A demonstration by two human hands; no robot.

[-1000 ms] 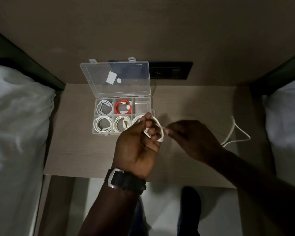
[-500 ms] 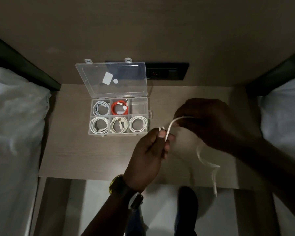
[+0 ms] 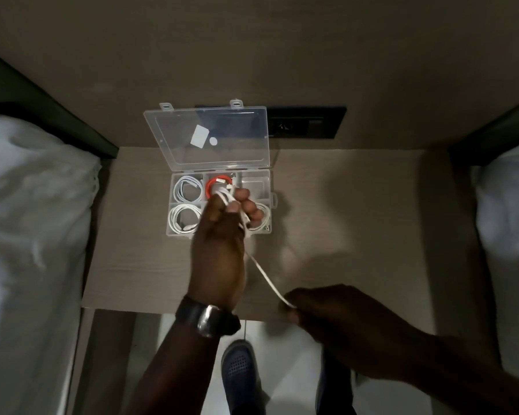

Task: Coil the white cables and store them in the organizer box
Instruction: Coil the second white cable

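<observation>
Two hands shared one white cable (image 3: 264, 275): the left hand (image 3: 219, 247) gripped its coiled loops above the open organizer box (image 3: 268, 202) on the table (image 3: 357, 211), while the right hand (image 3: 336, 319) pinched the free end (stretched taut between them) near the table's front edge.

The cable (image 3: 264, 275) was white. The organizer box (image 3: 270, 187) was clear plastic, with white coils and one orange coil (image 3: 212, 183) inside, and white stickers on its lid (image 3: 207, 136). The worktop (image 3: 357, 205) was pale beige woodgrain. The socket plate (image 3: 306, 122) was black, the bedding (image 3: 30, 235) white, the watch strap (image 3: 189, 313) black, the shoe (image 3: 240, 372) dark blue.
</observation>
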